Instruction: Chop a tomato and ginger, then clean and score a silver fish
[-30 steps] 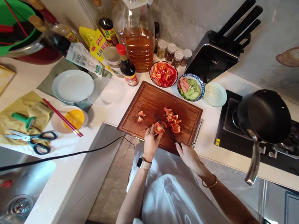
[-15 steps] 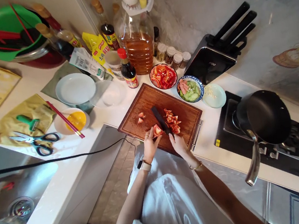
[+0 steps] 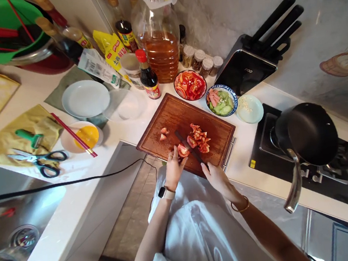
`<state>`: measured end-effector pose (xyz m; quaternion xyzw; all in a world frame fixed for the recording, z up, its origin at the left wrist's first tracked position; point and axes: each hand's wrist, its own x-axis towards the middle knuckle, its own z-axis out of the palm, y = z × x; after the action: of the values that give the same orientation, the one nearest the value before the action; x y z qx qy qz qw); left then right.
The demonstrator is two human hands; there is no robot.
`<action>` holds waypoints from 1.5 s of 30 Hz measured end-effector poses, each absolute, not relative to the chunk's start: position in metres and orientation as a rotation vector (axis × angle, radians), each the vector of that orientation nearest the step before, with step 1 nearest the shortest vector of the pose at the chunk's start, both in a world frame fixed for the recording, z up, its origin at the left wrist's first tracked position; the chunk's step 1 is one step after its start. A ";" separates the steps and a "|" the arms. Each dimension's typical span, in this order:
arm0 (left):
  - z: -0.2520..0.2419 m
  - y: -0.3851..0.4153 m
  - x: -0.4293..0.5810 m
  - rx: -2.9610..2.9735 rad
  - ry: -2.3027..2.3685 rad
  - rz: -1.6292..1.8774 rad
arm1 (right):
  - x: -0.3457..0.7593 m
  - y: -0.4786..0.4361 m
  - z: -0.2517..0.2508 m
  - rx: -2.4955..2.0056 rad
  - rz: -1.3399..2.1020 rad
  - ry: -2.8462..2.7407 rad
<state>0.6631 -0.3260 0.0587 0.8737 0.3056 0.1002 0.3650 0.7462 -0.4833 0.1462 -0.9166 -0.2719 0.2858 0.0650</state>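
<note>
On the wooden cutting board (image 3: 160,121), my left hand (image 3: 175,169) has its fingers closed around a piece of tomato (image 3: 183,150). My right hand (image 3: 216,176) grips a dark kitchen knife (image 3: 188,145), whose blade lies right beside the tomato piece. A cut slice of tomato (image 3: 191,141) sits against the blade's far side, next to a pile of chopped tomato (image 3: 201,137). Small tomato bits (image 3: 163,133) lie apart on the board's left part.
Behind the board stand a bowl of sliced red vegetables (image 3: 190,85), a bowl of cucumber and pink slices (image 3: 221,100) and a small dish (image 3: 249,109). A black pan (image 3: 307,135) rests on the hob at right. Scissors (image 3: 40,160) and a beaten-egg bowl (image 3: 68,141) are left.
The knife has shifted and turned slightly, and a tomato slice now shows on its right side, apart from the held piece. My right hand has moved slightly right and down.
</note>
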 end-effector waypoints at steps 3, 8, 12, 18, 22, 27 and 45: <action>0.060 -0.330 0.662 2.256 0.828 0.290 | 0.743 -0.485 0.148 -2.769 0.894 -0.841; 0.062 -0.333 0.662 2.243 0.856 0.296 | 0.738 -0.490 0.154 -2.795 0.935 -0.852; 0.061 -0.331 0.664 2.229 0.835 0.290 | 0.737 -0.492 0.156 -2.828 0.979 -0.833; 0.058 -0.326 0.664 2.217 0.789 0.288 | 0.742 -0.466 0.143 -2.781 0.999 -0.811; 0.056 -0.325 0.663 2.194 0.758 0.292 | 0.748 -0.445 0.119 -2.755 0.965 -0.737; 0.054 -0.324 0.661 2.183 0.761 0.325 | 0.747 -0.450 0.095 -2.641 0.858 -0.716; 0.084 -0.288 0.682 2.262 0.634 0.043 | 0.750 -0.465 0.118 -2.695 0.726 -0.670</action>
<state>0.6822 -0.2883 0.0838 0.8883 0.2491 0.0168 0.3855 0.7496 -0.4651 0.1177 -0.9303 -0.2312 0.2506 0.1353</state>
